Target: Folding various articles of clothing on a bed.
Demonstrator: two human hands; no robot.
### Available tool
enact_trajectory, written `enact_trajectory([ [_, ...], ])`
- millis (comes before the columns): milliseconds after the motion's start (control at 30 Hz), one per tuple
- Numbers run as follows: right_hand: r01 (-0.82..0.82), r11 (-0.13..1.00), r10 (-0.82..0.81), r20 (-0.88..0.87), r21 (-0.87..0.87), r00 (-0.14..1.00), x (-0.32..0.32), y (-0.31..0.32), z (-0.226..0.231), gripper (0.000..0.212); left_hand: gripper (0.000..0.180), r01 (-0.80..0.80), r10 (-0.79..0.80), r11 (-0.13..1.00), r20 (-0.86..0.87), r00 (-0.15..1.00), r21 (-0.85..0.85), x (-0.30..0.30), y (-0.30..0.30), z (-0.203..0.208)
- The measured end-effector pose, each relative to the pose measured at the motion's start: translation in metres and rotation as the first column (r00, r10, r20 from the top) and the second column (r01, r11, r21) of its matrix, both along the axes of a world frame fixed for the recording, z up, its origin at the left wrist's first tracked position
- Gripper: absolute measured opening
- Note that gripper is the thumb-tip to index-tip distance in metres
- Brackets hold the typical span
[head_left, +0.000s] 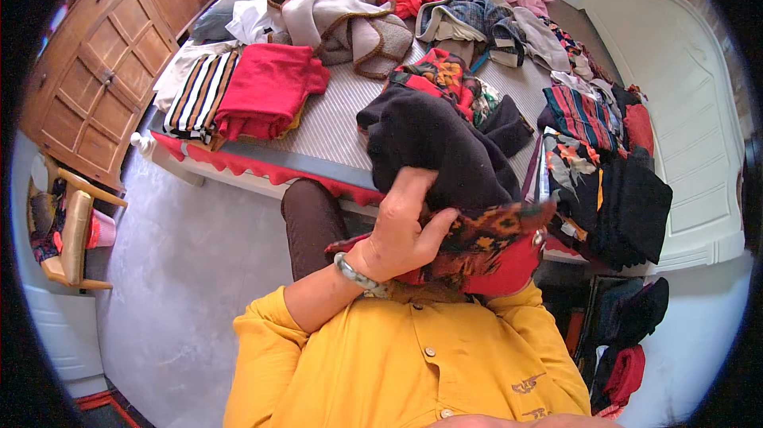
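Note:
In front of my body hangs a garment with a plain black, fleecy-looking side (433, 138) and a red, black and orange patterned part (481, 257) folded over my lap. My left hand (404, 229), with a pale bangle at the wrist, holds the fabric between thumb and fingers; some fingertips are hidden in its folds. My right hand is hidden behind the patterned cloth; only the yellow right sleeve (528, 309) shows. The garment's far end, with red floral cloth (445, 78), lies on the bed (342, 122).
To the left on the bed are a folded red garment (266, 90) and a striped one (200, 94). A beige, brown-edged garment (342, 19) lies farther back among heaped clothes. Folded dark clothes (628, 201) sit at right, near the white headboard (675, 110). A wooden cabinet (103, 70) stands left.

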State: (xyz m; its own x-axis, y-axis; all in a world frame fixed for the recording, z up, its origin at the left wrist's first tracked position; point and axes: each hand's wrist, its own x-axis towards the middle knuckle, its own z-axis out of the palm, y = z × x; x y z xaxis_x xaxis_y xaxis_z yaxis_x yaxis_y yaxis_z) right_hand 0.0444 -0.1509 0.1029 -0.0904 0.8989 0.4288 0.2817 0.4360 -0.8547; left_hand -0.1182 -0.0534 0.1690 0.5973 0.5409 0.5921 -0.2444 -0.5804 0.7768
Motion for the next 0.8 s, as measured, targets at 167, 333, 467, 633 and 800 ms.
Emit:
enact_trajectory([
  [167, -0.011, 1.0, 0.009, -0.092, -0.02, 0.996, -0.005, -0.002, -0.002, 0.046, 0.009, 0.243, -0.241, 0.966, 0.03, 0.97, -0.092, 0.0, 0.0, -0.025],
  [333, -0.016, 0.999, 0.009, -0.183, -0.032, 0.983, -0.009, -0.001, -0.003, 0.047, 0.019, 0.516, -0.515, 0.855, -0.048, 0.856, 0.043, -0.009, -0.011, -0.009],
  [467, -0.024, 0.999, 0.014, -0.259, -0.036, 0.966, -0.013, -0.001, -0.004, 0.047, 0.019, 0.603, -0.588, 0.797, -0.192, 0.785, 0.025, -0.008, -0.017, -0.021],
  [633, -0.017, 0.999, 0.005, -0.351, -0.031, 0.936, -0.013, -0.004, -0.004, 0.047, 0.024, 0.677, -0.664, 0.736, -0.207, 0.719, -0.011, 0.001, -0.027, -0.02],
  [800, -0.009, 1.0, 0.002, -0.446, -0.013, 0.895, -0.013, -0.005, -0.004, 0.047, 0.02, 0.823, -0.796, 0.567, -0.275, 0.538, -0.032, 0.007, -0.043, -0.033],
])
